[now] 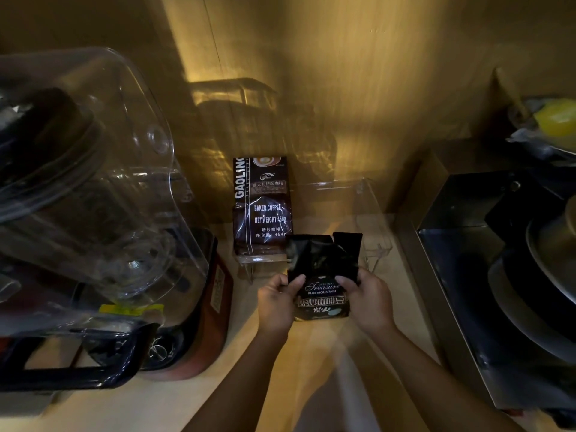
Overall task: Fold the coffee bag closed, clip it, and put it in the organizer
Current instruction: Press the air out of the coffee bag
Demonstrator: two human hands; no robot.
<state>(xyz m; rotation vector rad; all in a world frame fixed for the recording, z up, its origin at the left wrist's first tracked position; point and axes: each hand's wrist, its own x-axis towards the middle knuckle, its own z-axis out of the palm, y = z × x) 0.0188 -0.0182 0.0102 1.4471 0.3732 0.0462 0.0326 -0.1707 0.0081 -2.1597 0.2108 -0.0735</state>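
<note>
A black coffee bag stands on the wooden counter, its torn top open and upright. My left hand grips its left side with the thumb on the front. My right hand grips the right side the same way. Just behind the bag stands a clear acrylic organizer, and a brown coffee bag stands upright in its left part. No clip is visible.
A blender with a clear cover on a red base fills the left. A steel appliance with dark pans stands on the right. The gold wall closes the back. Bare counter lies under my forearms.
</note>
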